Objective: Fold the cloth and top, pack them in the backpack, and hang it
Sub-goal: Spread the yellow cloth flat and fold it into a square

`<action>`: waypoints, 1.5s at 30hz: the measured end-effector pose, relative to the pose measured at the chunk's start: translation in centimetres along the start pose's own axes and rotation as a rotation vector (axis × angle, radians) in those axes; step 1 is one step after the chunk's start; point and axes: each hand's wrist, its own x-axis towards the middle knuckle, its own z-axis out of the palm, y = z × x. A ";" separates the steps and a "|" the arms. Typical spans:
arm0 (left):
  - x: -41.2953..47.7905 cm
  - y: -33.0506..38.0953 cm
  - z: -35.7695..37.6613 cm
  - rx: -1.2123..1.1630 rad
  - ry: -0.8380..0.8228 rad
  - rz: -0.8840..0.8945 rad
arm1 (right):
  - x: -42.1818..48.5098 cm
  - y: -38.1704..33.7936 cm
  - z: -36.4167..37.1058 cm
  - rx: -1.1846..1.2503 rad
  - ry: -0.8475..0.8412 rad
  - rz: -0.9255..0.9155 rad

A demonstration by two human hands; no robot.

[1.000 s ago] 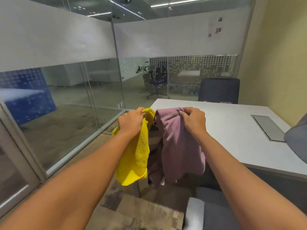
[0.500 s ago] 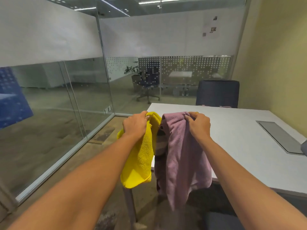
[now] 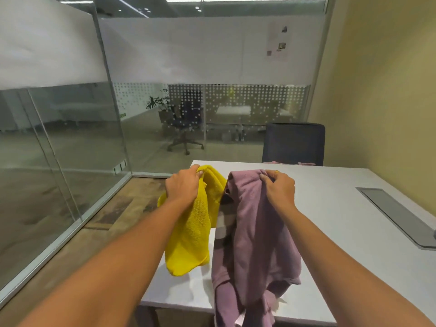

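Gripping a bright yellow microfibre cloth (image 3: 191,234) by its bunched upper edge, the left hand (image 3: 182,186) has its fingers curled round the fabric and holds it up in the air. The cloth hangs straight down from the fist, over the near left corner of the white rectangular table (image 3: 342,208), and its lower end is rounded and doubled over.

The right hand (image 3: 279,188) is closed the same way on a soft mauve fabric top (image 3: 257,232), pinching a gathered fold at the top between thumb and fingers. The top hangs in loose folds in front of the table, and its lowest part drops past the table's near edge. The two fabrics hang side by side, the cloth to the left of the top, close together at the hands. Between them shows a strip with dark and pale bands; whether it belongs to the top cannot be told. Both forearms reach forward from the bottom corners of the view.

On the table's right side lies a flat grey rectangular panel (image 3: 396,213), set flush into the surface. A dark blue upholstered chair (image 3: 295,143) stands at the table's far edge. A glass partition wall (image 3: 70,149) with a frosted band runs along the left and the back, and a plain yellow wall (image 3: 382,90) closes the right side. Beyond the glass stand a wheeled office chair (image 3: 186,128) and a green potted plant (image 3: 157,103).
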 end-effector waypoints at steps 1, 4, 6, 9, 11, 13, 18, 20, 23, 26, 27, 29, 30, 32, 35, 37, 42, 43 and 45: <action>1.4 -0.2 0.9 -0.008 -0.005 0.007 | 1.3 0.2 0.6 0.003 0.013 0.009; 5.8 -0.7 3.8 -0.037 -0.021 0.017 | 5.7 0.5 2.4 0.016 0.061 0.033; 8.7 -0.8 5.5 -0.052 -0.018 0.026 | 8.5 0.6 3.5 0.024 0.097 0.010; 12.9 -0.7 7.2 -0.085 0.005 0.033 | 12.2 0.7 4.6 0.029 0.189 -0.058; 15.1 -0.5 8.3 -0.110 0.034 0.038 | 14.0 0.9 5.4 0.029 0.223 -0.095; 16.6 -0.2 9.6 -0.142 0.053 0.050 | 15.2 1.6 6.1 0.004 0.232 -0.121; 17.2 -0.4 15.4 -0.136 -0.207 0.112 | 15.6 5.5 8.1 -0.263 -0.137 0.103; 16.4 -0.9 17.9 -0.123 -0.377 0.111 | 15.4 7.6 8.7 -0.397 -0.323 0.206; 15.0 -1.6 21.0 -0.084 -0.527 0.083 | 15.7 10.4 9.9 -0.474 -0.410 0.226; 13.7 -2.2 23.0 -0.047 -0.614 0.045 | 16.3 12.5 11.3 -0.509 -0.476 0.218; 13.3 -2.5 23.5 -0.035 -0.636 0.034 | 16.4 13.0 11.7 -0.509 -0.508 0.219; 12.8 -3.2 24.5 -0.008 -0.676 0.014 | 16.4 14.1 12.7 -0.543 -0.591 0.197; 12.6 -3.5 25.1 0.003 -0.691 0.001 | 16.3 14.6 13.2 -0.585 -0.641 0.173; 12.3 -4.1 26.1 0.016 -0.726 -0.032 | 15.9 15.9 14.2 -0.683 -0.735 0.120; 11.8 -4.7 27.7 0.014 -0.784 -0.086 | 15.3 17.5 15.5 -0.705 -0.819 0.124; 11.8 -5.2 29.0 0.003 -0.817 -0.106 | 15.1 18.4 16.1 -0.679 -0.848 0.145; 12.3 -6.1 31.5 0.029 -0.844 -0.045 | 16.0 20.1 17.1 -0.778 -0.905 0.119; 12.5 -6.3 32.0 0.038 -0.848 -0.023 | 16.5 20.1 17.3 -0.808 -0.892 0.104; 12.8 -6.7 32.6 0.040 -0.861 0.013 | 17.6 19.5 17.5 -0.847 -0.775 0.050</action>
